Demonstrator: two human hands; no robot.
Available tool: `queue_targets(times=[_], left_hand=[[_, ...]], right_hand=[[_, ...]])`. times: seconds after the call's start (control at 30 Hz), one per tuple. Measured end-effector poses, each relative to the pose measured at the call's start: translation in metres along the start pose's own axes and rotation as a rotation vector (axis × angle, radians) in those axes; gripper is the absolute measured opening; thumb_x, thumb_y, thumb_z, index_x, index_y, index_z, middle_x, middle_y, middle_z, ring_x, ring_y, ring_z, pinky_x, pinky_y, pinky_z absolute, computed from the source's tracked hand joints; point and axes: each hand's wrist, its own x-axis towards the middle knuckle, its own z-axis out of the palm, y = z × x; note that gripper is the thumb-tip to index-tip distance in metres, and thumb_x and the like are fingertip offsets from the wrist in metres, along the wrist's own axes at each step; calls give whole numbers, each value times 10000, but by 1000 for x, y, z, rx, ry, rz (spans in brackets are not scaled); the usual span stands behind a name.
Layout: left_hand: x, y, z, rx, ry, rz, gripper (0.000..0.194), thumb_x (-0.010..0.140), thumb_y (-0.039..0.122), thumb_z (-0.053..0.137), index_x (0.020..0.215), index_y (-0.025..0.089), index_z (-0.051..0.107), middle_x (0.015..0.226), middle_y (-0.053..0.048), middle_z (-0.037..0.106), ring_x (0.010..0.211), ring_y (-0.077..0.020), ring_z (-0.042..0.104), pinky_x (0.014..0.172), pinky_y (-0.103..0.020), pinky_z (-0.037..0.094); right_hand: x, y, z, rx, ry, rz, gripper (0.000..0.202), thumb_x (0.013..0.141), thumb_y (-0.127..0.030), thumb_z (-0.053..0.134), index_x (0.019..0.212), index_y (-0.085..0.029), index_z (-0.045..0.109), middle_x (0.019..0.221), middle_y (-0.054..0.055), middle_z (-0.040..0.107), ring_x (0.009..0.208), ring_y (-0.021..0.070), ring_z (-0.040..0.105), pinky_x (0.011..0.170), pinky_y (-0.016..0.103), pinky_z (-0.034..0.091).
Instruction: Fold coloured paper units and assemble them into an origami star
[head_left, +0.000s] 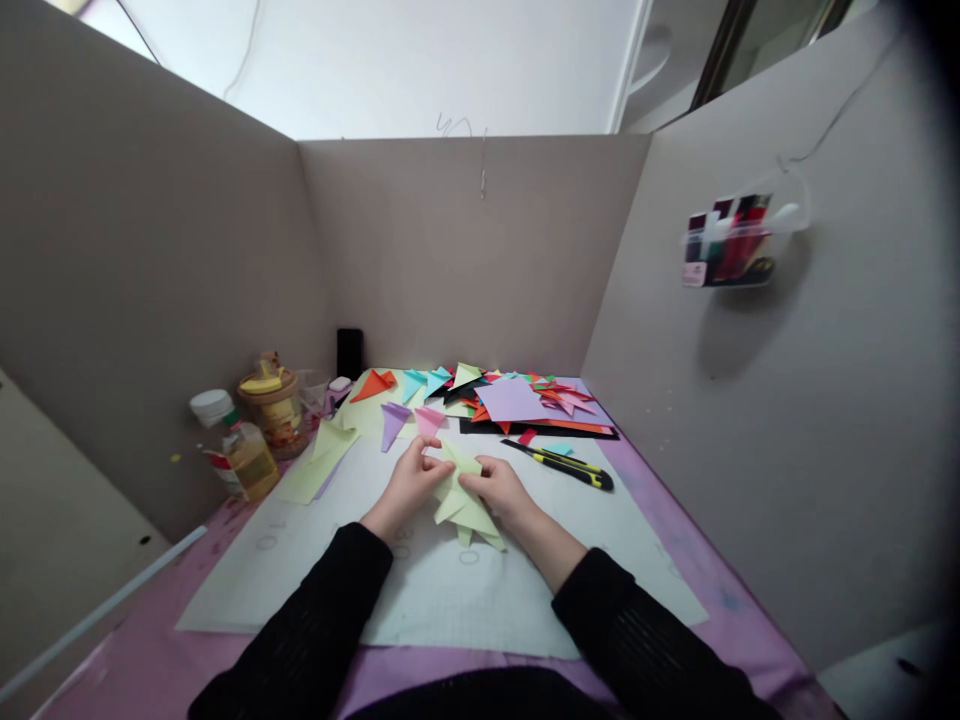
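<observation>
A pale yellow-green folded paper figure (466,508) with several pointed flaps is held over the white sheet (300,590). My left hand (415,480) pinches its upper left side between thumb and fingers. On the upper right side, my right hand (506,488) presses it with the thumb on top and the fingers curled beneath. The fingers under the paper are partly hidden. To the right of my right hand lies a yellow-and-black utility knife (570,466). Just beyond my hands are a purple folded paper piece (394,422) and a pink folded piece (430,420).
Folded shapes and a lilac paper square (514,399) are piled at the back. Yellow-green sheets (319,462) lie at left, beside a bottle of amber liquid (251,460) and a lidded tub (271,405). Grey partitions (472,250) enclose the table; a clear holder (742,240) hangs at right.
</observation>
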Motion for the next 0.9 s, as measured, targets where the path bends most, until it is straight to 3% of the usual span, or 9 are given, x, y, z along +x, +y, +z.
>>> queue_targets(times=[0.27, 0.43, 0.73, 0.9], left_hand=[[-2, 3, 0, 54, -35, 14, 406, 696, 347, 688, 991, 184, 462, 553, 63, 567, 444, -88, 489, 453, -176, 334], [-2, 5, 0, -69, -58, 21, 540, 641, 334, 750, 1061, 175, 450, 644, 25, 637, 545, -116, 575, 536, -207, 419], [-2, 6, 1, -31, -70, -9, 517, 646, 358, 743, 1055, 171, 489, 523, 75, 551, 441, -97, 510, 454, -185, 358], [1, 7, 3, -204, -18, -17, 744, 638, 365, 768, 1239, 175, 374, 758, 0, 649, 621, -130, 610, 537, -207, 431]], right_hand=[[1, 5, -1, 37, -24, 13, 185, 607, -293, 684, 675, -144, 596, 531, -34, 555, 466, 105, 470, 457, 219, 337], [6, 9, -2, 64, 31, -27, 223, 641, -350, 667, 675, -137, 608, 524, -31, 549, 475, 111, 464, 467, 228, 348], [2, -1, -3, 30, -33, -8, 165, 595, -270, 694, 652, -128, 631, 542, -14, 588, 493, 127, 509, 494, 238, 364], [10, 0, -9, 17, 110, -81, 222, 613, -342, 673, 579, -144, 578, 475, -47, 491, 453, 89, 396, 459, 223, 287]])
